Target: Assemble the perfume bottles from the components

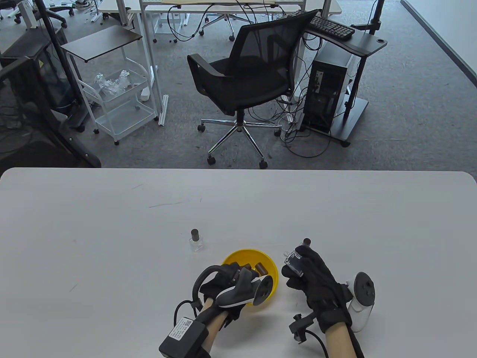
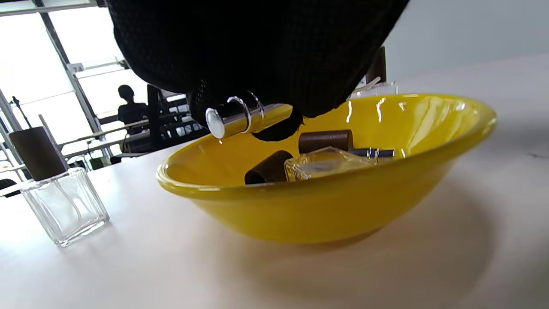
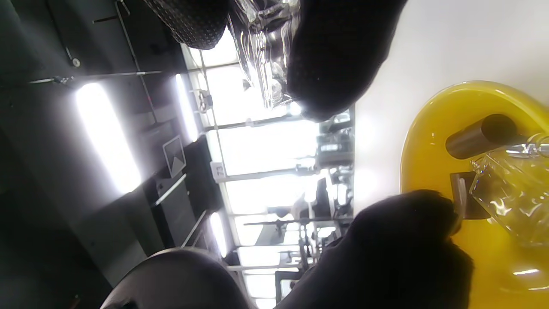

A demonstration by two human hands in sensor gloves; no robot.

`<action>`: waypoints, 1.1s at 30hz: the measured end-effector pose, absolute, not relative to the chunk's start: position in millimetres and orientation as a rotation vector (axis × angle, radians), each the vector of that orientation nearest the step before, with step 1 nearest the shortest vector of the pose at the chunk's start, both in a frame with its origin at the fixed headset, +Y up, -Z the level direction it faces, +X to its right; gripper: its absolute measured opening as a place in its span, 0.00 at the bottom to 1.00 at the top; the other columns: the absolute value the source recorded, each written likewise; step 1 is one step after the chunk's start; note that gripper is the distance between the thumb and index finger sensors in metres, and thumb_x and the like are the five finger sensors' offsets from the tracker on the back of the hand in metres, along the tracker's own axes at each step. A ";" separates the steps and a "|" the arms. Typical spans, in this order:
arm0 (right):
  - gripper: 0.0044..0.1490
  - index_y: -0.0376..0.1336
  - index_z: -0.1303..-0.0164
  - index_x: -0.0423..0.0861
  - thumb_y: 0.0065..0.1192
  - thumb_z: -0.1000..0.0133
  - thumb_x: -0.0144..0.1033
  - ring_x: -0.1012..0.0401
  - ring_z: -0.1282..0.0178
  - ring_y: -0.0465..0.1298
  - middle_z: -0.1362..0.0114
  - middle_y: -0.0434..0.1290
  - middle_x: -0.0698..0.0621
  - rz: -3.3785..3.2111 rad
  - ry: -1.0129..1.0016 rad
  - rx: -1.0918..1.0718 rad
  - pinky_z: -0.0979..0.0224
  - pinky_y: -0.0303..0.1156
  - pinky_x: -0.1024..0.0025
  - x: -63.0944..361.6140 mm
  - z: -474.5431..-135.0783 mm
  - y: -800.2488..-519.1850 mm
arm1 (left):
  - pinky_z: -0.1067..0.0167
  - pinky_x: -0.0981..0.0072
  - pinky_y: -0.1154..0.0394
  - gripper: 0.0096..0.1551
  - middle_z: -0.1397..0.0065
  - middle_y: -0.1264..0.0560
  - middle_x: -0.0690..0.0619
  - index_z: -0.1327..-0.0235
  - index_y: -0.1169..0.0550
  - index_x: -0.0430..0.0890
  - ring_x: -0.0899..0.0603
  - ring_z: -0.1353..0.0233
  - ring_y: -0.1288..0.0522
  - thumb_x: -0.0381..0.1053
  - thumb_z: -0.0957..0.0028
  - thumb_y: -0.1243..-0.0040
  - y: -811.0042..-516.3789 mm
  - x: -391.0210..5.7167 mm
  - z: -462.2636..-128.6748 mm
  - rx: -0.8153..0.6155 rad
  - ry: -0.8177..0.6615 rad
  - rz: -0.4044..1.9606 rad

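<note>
place: office | seen: black desk chair (image 1: 242,80), keyboard (image 1: 331,27), computer tower (image 1: 327,91) (lots of wires by it), grey carpet (image 1: 402,112), desks (image 1: 238,4), white rolling cart (image 1: 119,100)

the bowl (image 1: 270,270) sits on the table (image 1: 111,242) near its front edge, about midway along. caps (image 1: 261,268) and a glass bottle (image 2: 319,162) lie in it. a capped bottle (image 1: 196,241) stands behind and left of it.

Wide white worktop (image 1: 111,231) w/ rounded corners, faint scuffs. On it: small clear square glass bottle (image 1: 196,242) w/ brown cap, upright; near it, shallow yellow bowl (image 1: 274,272).
</note>
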State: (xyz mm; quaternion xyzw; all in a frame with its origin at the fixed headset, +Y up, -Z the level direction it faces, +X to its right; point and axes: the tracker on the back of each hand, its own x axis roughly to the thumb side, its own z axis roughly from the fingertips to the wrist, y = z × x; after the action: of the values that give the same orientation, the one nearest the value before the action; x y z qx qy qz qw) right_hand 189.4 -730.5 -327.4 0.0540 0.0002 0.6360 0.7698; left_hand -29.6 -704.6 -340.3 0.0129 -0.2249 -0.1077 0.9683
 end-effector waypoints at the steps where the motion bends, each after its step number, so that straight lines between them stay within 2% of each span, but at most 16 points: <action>1: 0.32 0.50 0.18 0.36 0.49 0.29 0.36 0.41 0.36 0.76 0.24 0.65 0.30 1.376 0.007 0.117 0.42 0.79 0.63 188.6 -327.5 -730.9 | 0.36 0.53 0.24 0.21 0.38 0.18 0.56 0.39 0.19 0.59 0.43 0.36 0.20 0.48 0.46 0.34 -700.8 -34.2 -337.6 0.066 -0.452 -0.179; 7: 0.32 0.50 0.18 0.36 0.49 0.29 0.36 0.41 0.36 0.76 0.23 0.65 0.30 1.370 0.044 0.126 0.42 0.79 0.63 183.4 -328.2 -733.6 | 0.35 0.52 0.25 0.20 0.36 0.21 0.55 0.38 0.20 0.59 0.42 0.35 0.22 0.48 0.43 0.38 -693.7 -57.1 -324.8 0.216 -0.414 0.043; 11: 0.32 0.50 0.18 0.36 0.49 0.29 0.36 0.41 0.37 0.76 0.24 0.65 0.30 1.381 0.072 0.146 0.42 0.79 0.64 178.9 -328.0 -734.1 | 0.36 0.47 0.23 0.21 0.34 0.26 0.49 0.35 0.23 0.56 0.40 0.36 0.20 0.46 0.41 0.41 -700.2 -69.7 -319.2 0.209 -0.393 0.239; 14: 0.32 0.51 0.18 0.36 0.49 0.29 0.36 0.42 0.38 0.77 0.24 0.66 0.31 1.381 0.095 0.164 0.43 0.79 0.64 175.7 -328.2 -734.7 | 0.39 0.48 0.21 0.21 0.33 0.27 0.48 0.33 0.25 0.54 0.39 0.38 0.19 0.45 0.40 0.43 -707.5 -78.8 -313.6 0.254 -0.407 0.365; 20: 0.32 0.52 0.19 0.36 0.49 0.29 0.37 0.43 0.41 0.78 0.26 0.68 0.31 1.363 0.148 0.189 0.45 0.80 0.67 170.3 -329.0 -739.0 | 0.47 0.56 0.18 0.23 0.33 0.27 0.48 0.31 0.26 0.53 0.39 0.42 0.19 0.46 0.41 0.43 -716.4 -93.6 -314.4 0.212 -0.431 0.438; 27: 0.31 0.54 0.20 0.36 0.49 0.29 0.38 0.46 0.46 0.80 0.29 0.70 0.32 1.388 0.197 0.195 0.50 0.80 0.70 165.5 -330.2 -745.7 | 0.50 0.60 0.17 0.24 0.35 0.23 0.50 0.33 0.21 0.53 0.41 0.45 0.17 0.50 0.45 0.37 -733.8 -111.9 -325.7 0.146 -0.408 0.605; 33: 0.29 0.55 0.21 0.37 0.49 0.29 0.38 0.47 0.48 0.80 0.30 0.71 0.33 1.429 0.206 0.177 0.52 0.79 0.71 164.7 -330.9 -750.1 | 0.50 0.60 0.16 0.24 0.36 0.21 0.52 0.37 0.19 0.55 0.42 0.45 0.17 0.51 0.47 0.34 -733.9 -117.1 -326.8 0.122 -0.420 0.735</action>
State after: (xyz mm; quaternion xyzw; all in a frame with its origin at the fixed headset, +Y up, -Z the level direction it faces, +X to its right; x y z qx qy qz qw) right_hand 164.7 -750.1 -330.9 0.0809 0.0944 0.6531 0.7470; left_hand -117.1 -733.9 -326.8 0.0591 -0.2036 0.3562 0.9101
